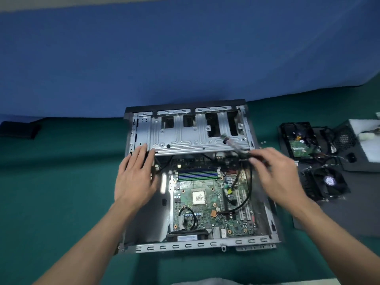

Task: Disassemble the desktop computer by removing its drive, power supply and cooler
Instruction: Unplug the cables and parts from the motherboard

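"Two hands over the computer case [185, 246], is that it?"

"Yes. The case lies open in the middle of the green worktop [61, 182]. Its metal cage [185, 138] is at the far side and the circuit board [205, 214] lies bare on the near side of it."

"What about the left hand?"

"The left hand [134, 177] lies flat at the near left corner of the cage. Its fingers are straight, so the grip is wide and holds nothing."

"And the right?"

"The right hand [275, 171] is over the right edge of the case, its grip closed round a screwdriver [232, 144]. The shaft slants up and left across the cage. Both are blurred, so I cannot tell whether the tip touches the metal."

"Where are the parts?"

"All three are out of the case, on its right. The drive [298, 148] lies in a black frame. The power supply [347, 140] sits just beside it with its cables, at the picture's right edge. The cooler [327, 182] sits nearer, fan up, on a dark mat [329, 219], close to the right wrist."

"Anything on the board?"

"The processor [199, 197] shows as a pale, uncovered square. The memory sticks [197, 174] lie between it and the cage."
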The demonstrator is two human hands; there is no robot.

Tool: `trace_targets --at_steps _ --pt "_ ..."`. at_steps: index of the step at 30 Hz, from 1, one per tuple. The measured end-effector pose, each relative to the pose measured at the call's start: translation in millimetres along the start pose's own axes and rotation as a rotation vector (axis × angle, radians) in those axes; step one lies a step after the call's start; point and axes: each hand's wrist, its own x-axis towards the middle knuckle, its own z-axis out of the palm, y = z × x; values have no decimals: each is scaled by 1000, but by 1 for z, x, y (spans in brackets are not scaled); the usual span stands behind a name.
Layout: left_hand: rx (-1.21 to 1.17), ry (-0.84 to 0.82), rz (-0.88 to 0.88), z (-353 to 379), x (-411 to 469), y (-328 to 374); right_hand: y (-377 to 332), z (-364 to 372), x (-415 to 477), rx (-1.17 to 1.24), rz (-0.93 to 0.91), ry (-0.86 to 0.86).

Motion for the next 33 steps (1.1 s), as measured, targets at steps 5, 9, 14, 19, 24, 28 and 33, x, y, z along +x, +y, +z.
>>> trace_targets --at_steps 5,9,14,19,24,28,33 --pt "25 -54 104 0 11 49 56 -20 -31 330 629 230" --pt "-81 -102 189 1 22 106 104 -9 -65 390 994 286" --pt "-160 -110 134 0 31 144 134 11 -91 424 1102 199" --pt "-184 -114 110 -2 31 148 137 27 -81 353 986 190" --pt "-192 -127 101 -3 33 148 139 32 -69 -12 811 81" --pt "-190 -138 84 -3 34 150 131 39 -74 -373 579 -64" --pt "-186 -172 85 -7 34 150 123 49 -68 -437 522 -390"
